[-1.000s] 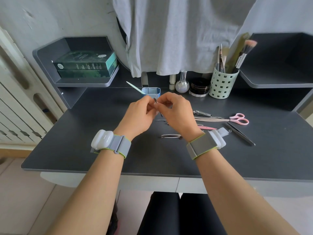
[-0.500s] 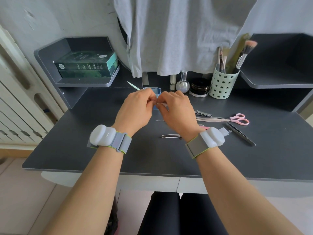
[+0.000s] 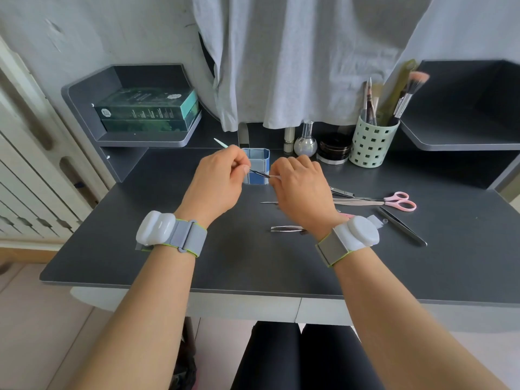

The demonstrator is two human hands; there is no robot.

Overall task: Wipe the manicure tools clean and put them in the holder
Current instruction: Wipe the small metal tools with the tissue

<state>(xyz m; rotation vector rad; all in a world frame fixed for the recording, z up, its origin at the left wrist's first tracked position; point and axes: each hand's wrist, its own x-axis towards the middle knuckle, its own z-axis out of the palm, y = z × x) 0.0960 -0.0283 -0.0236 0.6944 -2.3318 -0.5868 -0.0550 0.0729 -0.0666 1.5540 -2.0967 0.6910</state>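
While both forearms reach forward over the dark desk [image 3: 157, 249], the hands meet just in front of the blue holder [image 3: 260, 161], which stands upright toward the back of the desk. Left hand [image 3: 218, 181]: knuckles up, fingers curled, thumb and fingertips pinching a slender tool [image 3: 257, 172] whose dark end points right toward the other hand and whose pale tip juts out behind the hand, left of the holder. Right hand [image 3: 299, 187]: back to the camera, fingers curled inward and pinching a small white wipe [image 3: 275, 177] at the tool's dark end; the fingertips themselves are hidden behind the hand. Each wrist carries a white wrist device on a grey strap.

Right of the holder, on the desk, lie pink-handled scissors [image 3: 399, 200], a nail clipper [image 3: 342, 192] just beside their blades, black tweezers [image 3: 402, 226] nearer the desk edge, and silver tweezers [image 3: 287, 228], partly covered by the right wrist. Another thin metal tool and a pink item are mostly hidden beneath the right hand. Farther right of the holder, against the back, a green perforated cup [image 3: 371, 144] holds brushes. Hanging grey cloth [image 3: 295, 57] covers whatever is behind the holder.
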